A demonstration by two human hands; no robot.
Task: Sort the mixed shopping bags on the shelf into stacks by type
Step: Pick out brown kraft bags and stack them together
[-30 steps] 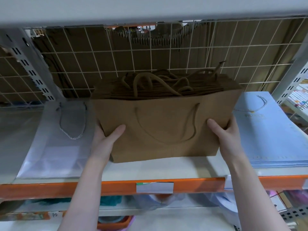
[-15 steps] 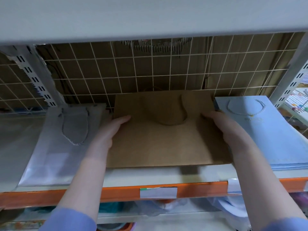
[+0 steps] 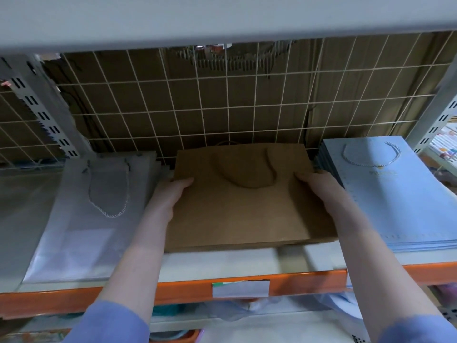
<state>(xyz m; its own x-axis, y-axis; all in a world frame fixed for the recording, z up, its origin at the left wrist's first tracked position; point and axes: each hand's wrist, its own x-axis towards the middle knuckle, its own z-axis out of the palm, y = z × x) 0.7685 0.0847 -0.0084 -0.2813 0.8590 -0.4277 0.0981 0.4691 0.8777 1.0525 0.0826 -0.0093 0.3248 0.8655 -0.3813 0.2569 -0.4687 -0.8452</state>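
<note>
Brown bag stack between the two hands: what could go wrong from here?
The brown bag stack lies flat with the left hand and right hand at its sides. Its lower layers look fanned at the front edge, so they may slide askew. It sits close to the blue bag stack; a push could disturb that.

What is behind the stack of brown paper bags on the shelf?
Behind the brown paper bags stands a white wire grid, with torn brown cardboard behind it. The bags cover the grid's lowest part, so anything there is hidden.
</note>
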